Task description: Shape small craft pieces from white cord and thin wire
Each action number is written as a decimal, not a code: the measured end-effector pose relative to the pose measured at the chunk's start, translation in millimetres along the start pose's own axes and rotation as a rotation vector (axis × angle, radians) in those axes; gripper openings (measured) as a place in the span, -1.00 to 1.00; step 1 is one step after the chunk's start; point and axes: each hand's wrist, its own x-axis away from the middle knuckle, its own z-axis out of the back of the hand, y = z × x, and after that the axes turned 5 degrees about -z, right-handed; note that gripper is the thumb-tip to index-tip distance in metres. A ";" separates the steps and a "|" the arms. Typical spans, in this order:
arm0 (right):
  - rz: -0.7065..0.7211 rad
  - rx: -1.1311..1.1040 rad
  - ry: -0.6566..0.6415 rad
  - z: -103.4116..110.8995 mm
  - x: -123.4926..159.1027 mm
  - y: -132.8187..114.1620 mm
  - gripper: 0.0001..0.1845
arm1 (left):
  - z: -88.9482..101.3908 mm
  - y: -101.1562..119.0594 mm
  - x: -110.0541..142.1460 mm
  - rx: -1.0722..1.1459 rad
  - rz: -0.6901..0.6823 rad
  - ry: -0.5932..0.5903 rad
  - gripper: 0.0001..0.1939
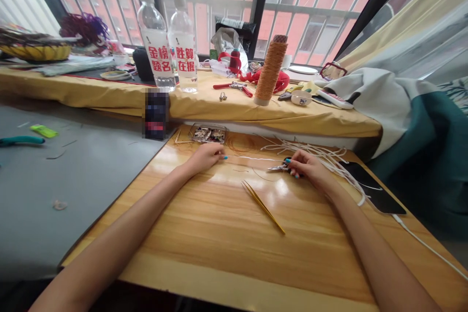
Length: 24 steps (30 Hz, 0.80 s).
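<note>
A home craft corner — thread spool, pliers, cord on a window-side wooden table.
</note>
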 end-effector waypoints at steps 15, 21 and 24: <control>0.024 0.206 0.090 6.4 -0.6 2.2 -0.64 | 1.9 -10.1 4.7 -0.223 -0.033 0.009 -0.76; 0.251 0.711 0.283 10.2 -0.5 3.0 -0.70 | 3.5 -7.5 8.6 -0.478 -0.027 -0.009 -0.64; 0.351 0.889 0.303 9.7 -0.9 3.5 -0.73 | 2.2 -6.9 9.1 -0.523 -0.056 -0.023 -0.66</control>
